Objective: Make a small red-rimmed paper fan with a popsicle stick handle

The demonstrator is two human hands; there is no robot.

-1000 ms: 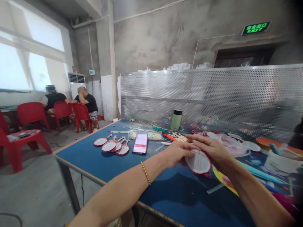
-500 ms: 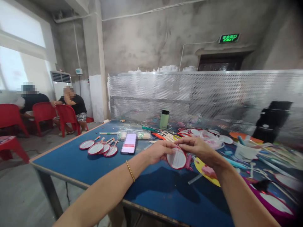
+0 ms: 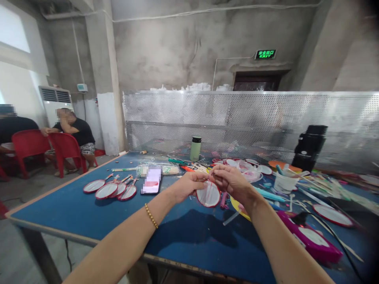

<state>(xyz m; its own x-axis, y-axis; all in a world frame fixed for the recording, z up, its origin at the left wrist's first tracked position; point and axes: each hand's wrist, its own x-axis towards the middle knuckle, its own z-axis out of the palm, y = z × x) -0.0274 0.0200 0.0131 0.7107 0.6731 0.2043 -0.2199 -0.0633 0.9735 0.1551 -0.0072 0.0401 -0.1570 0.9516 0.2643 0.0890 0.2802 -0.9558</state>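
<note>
My left hand (image 3: 187,187) is closed at the upper left edge of a small round fan (image 3: 208,196), a white disc with a red rim. The fan hangs tilted above the table. At its top edge my right hand (image 3: 232,182) is closed in a pinch; what its fingertips hold is too small to make out. Below the right hand are a pink bundle (image 3: 224,200), a clear strip (image 3: 231,218) and a yellow plate (image 3: 240,209), partly hidden by the forearm. Several similar fans (image 3: 107,190) with short handles lie to the left, beside a phone (image 3: 151,180).
A blue table (image 3: 89,217) spans the view. At the back stand a green bottle (image 3: 195,148) and a perforated metal screen (image 3: 177,114). To the right are a white tub (image 3: 284,183), a purple box (image 3: 318,240) with a black cable, and more fans (image 3: 333,215). People sit on red chairs (image 3: 66,152).
The view has turned to the right, so the table's things appear farther left. My right fingers have curled more at the fan's top edge, while my left hand keeps hold of the fan.
</note>
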